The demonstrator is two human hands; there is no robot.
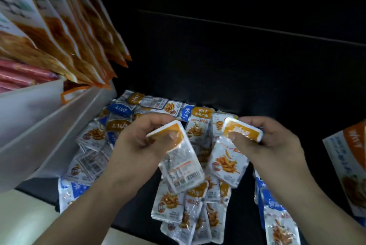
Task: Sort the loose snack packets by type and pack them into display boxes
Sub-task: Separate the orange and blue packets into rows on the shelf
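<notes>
Grips a small stack (181, 162) of orange-topped packets in the left hand (136, 144), thumb across the top edge, fingers curled behind, barcode side up. Pinches a second stack (229, 162) of the same orange-topped kind in the right hand (277, 142), thumb on the front, fingers wrapped round the top. Holds both stacks apart from each other, just above a loose heap (158, 106) of packets on a dark surface (237, 66).

In the heap, orange-topped and blue-topped packets (119, 109) mixed together, some face up, some face down. Nearer the body, a fanned row (186, 217) of orange-topped packets, overlapping. To the right of it, a few blue ones (277, 217), also overlapping.

At the right edge, part of a display box (348, 165) with an orange and white printed face; inside of it out of view.

At the left, white bins (39, 118) with slanted walls: pink-red sticks (21, 74) in the far one, an orange-edged packet (73, 93) in the next. Above the bins, large orange bags (69, 37) hanging in a close row.
</notes>
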